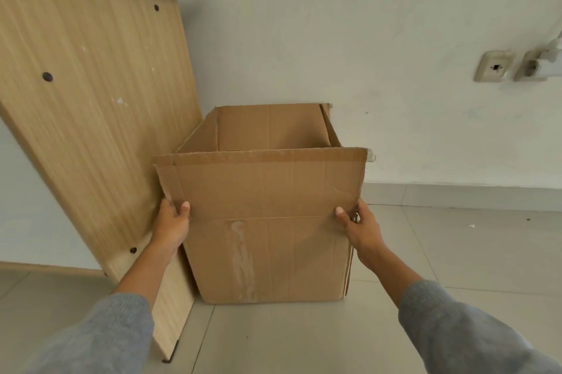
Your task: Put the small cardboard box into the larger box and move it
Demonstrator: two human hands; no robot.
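A large brown cardboard box (267, 221) stands on the tiled floor with its top flaps up and open. My left hand (171, 229) grips its left near edge, thumb on the front face. My right hand (360, 229) grips the right near edge in the same way. The near front flap hides the inside of the box, so the small cardboard box is not visible.
A wooden desk side panel (91, 93) stands right against the box's left side. A white wall (395, 39) is just behind the box, with two wall sockets (494, 67) at the right. Grey floor tiles (456, 252) extend to the right and toward me.
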